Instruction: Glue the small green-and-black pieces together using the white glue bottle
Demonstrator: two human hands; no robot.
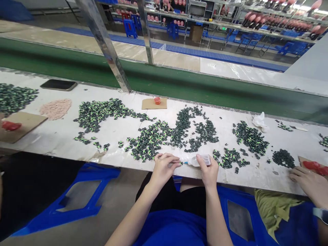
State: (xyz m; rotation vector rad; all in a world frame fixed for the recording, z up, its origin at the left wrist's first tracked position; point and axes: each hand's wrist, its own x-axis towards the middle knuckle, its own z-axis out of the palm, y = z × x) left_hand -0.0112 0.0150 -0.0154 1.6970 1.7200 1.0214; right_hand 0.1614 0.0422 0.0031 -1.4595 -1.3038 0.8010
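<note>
My left hand (166,166) pinches a small dark part (181,163) between thumb and fingertips, above the front edge of the white table (120,155). Held in my right hand (208,171) is a clear squeeze bottle (203,160), tipped on its side. Its blue nozzle tip (185,163) points left and is right at the small part; whether they touch I cannot tell. Behind my left hand spreads a pile of dark parts with green marks (147,141). Plain dark pieces (181,124) lie heaped just beyond my hands.
A red-filled little cup (157,100) stands on cardboard at the back. Further piles (99,112) lie left and right, with pale pink pieces (56,108) and a phone (58,84) at left. A co-worker's hand (310,181) rests at right. A metal post (107,48) rises behind the table.
</note>
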